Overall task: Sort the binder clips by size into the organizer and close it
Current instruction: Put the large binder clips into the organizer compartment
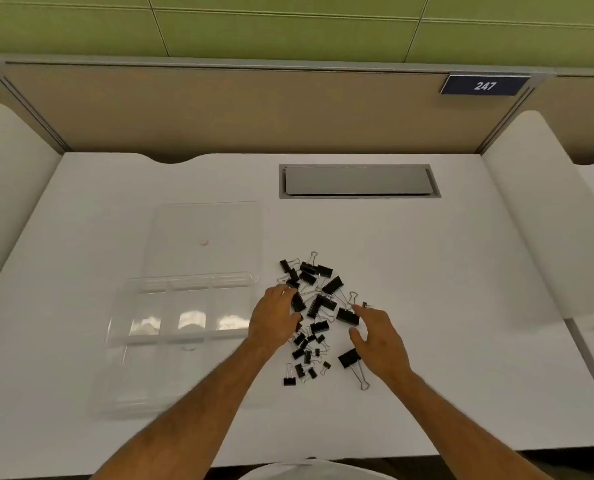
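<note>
Smooth matt white surface (pixel 427 271); a clear glossy plastic compartment organizer (pixel 181 327) catching glare; black matt binder clips (pixel 318 306) with thin shiny wire handles; far off, a brushed grey metal cable hatch (pixel 357 180).

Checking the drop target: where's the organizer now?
Head view: the clear organizer lies open on the desk's left half, just left of the left hand.

Hidden and unclear parts of the sorting scene

The left hand (pixel 274 318) is covering several binder clips (pixel 314 306), so any grip is staying unreadable; the clear organizer (pixel 171 344) is blurring into the bench (pixel 461 306), its near compartments indistinct, and both forearms are running off the bottom edge.
</note>
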`<move>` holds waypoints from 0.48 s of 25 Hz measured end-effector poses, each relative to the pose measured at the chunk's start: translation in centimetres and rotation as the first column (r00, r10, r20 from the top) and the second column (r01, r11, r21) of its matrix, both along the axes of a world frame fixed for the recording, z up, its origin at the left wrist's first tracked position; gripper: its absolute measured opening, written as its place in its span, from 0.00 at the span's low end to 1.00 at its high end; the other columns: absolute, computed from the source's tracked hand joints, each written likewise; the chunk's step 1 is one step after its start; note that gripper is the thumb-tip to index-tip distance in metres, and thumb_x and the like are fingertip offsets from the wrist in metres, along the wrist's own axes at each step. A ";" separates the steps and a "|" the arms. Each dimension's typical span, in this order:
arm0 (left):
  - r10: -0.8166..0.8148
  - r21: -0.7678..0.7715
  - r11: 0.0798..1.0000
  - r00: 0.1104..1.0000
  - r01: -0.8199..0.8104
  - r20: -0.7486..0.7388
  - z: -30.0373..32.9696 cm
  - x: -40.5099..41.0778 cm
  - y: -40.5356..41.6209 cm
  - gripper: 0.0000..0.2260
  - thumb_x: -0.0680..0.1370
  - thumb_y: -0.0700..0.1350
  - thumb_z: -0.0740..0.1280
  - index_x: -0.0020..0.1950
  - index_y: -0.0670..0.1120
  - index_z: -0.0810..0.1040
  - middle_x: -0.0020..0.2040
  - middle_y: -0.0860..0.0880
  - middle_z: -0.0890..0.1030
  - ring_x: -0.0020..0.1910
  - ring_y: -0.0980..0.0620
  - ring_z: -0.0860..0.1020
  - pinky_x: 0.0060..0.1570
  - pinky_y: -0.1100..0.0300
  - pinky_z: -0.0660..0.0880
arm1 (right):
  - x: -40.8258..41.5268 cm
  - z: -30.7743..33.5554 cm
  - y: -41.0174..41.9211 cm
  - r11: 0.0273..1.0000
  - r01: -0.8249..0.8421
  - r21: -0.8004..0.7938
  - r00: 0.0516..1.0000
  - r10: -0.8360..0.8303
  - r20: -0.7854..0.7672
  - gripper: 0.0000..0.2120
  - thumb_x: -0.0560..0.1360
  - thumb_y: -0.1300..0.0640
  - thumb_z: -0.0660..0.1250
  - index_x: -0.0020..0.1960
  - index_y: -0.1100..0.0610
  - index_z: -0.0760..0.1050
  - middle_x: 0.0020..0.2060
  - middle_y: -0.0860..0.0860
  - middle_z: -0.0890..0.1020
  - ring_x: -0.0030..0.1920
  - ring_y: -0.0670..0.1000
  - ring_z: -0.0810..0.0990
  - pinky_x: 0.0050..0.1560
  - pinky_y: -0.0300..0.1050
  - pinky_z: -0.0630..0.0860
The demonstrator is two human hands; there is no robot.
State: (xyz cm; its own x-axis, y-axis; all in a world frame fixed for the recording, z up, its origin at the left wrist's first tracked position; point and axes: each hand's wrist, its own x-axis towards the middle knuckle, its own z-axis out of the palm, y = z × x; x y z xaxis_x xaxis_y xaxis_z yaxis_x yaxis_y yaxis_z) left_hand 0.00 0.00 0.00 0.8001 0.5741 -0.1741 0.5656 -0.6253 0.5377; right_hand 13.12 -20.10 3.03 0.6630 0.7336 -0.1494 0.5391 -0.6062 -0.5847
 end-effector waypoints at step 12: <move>0.062 0.035 0.998 0.988 -0.058 -0.141 -0.1 2.3 0.2 0.20 0.76 0.44 0.69 0.68 0.45 0.71 0.60 0.47 0.77 0.56 0.48 0.73 0.51 0.56 0.72 | 0.9 -0.6 2.2 0.997 -0.017 0.069 0.999 0.020 -0.038 0.14 0.77 0.59 0.68 0.62 0.56 0.78 0.56 0.51 0.81 0.60 0.51 0.75 0.58 0.47 0.76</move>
State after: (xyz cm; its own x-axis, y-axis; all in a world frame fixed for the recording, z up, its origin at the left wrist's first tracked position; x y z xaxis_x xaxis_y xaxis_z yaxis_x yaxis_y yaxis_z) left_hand 2.27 0.23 -0.07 0.7323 0.6272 -0.2650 0.6720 -0.6027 0.4303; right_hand 14.01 -17.85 2.40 0.6439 0.7551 -0.1232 0.5260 -0.5538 -0.6455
